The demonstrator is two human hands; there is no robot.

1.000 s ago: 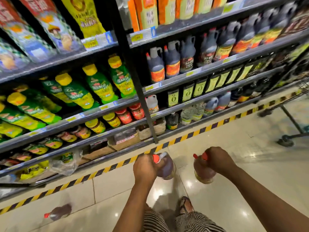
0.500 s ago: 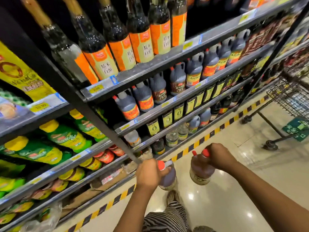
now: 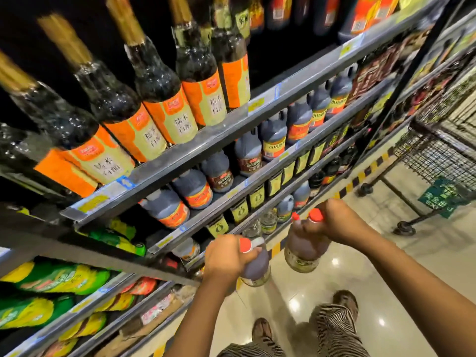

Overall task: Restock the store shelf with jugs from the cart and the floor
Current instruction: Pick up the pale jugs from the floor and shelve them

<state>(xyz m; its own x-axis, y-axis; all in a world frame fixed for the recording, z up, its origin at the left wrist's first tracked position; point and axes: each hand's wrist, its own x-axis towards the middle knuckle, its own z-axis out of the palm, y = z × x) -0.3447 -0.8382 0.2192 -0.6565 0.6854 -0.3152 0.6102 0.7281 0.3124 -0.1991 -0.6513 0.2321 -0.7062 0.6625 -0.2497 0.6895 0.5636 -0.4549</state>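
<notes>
My left hand [image 3: 226, 256] grips the handle of a dark jug with a red cap [image 3: 256, 266], hanging at knee height in front of the shelves. My right hand [image 3: 337, 222] holds dark jugs with red caps [image 3: 305, 249] by their tops; two caps show side by side. Both hands hang over the floor, just off the shelf front. Matching dark jugs with orange labels [image 3: 193, 189] stand in a row on the second shelf [image 3: 231, 194], up and left of my hands.
Tall dark bottles with orange labels [image 3: 159, 109] fill the top shelf. Green and yellow packs [image 3: 56, 279] lie at lower left. A wire cart [image 3: 438, 150] stands at the right on the glossy floor. A yellow-black stripe [image 3: 360, 179] runs along the shelf base.
The view has risen and closed in on the shelves. Both hands, still holding their jugs, have come up and slightly forward toward the shelf front.
</notes>
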